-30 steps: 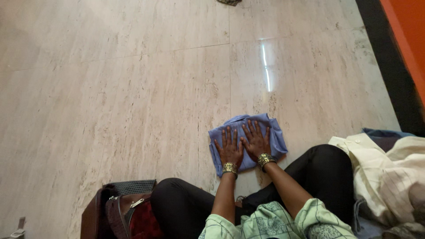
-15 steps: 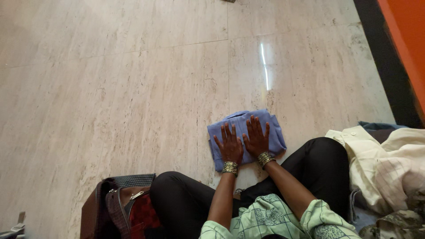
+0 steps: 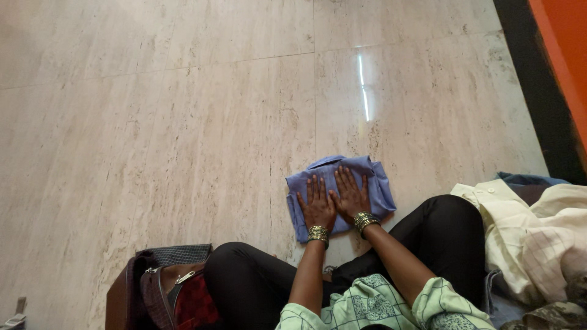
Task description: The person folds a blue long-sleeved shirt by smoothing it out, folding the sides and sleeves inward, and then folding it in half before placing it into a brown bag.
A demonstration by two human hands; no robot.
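Observation:
A folded blue shirt (image 3: 379, 186) lies on the pale stone floor (image 3: 183, 134) in front of my crossed legs in black trousers. My left hand (image 3: 317, 205) rests flat on its left half, fingers spread. My right hand (image 3: 351, 194) presses flat on the middle, fingers apart, beside the left hand. Both wrists wear gold bangles. Neither hand grips the cloth.
A pile of cream and checked clothes (image 3: 532, 238) lies at my right, with a blue garment under it. A brown and red bag (image 3: 162, 290) sits open at my left knee. A dark skirting and orange wall (image 3: 550, 67) run along the right edge.
Both hands stay flat on the blue shirt, shifting only slightly over it. The view wobbles a little; the shirt stays in place.

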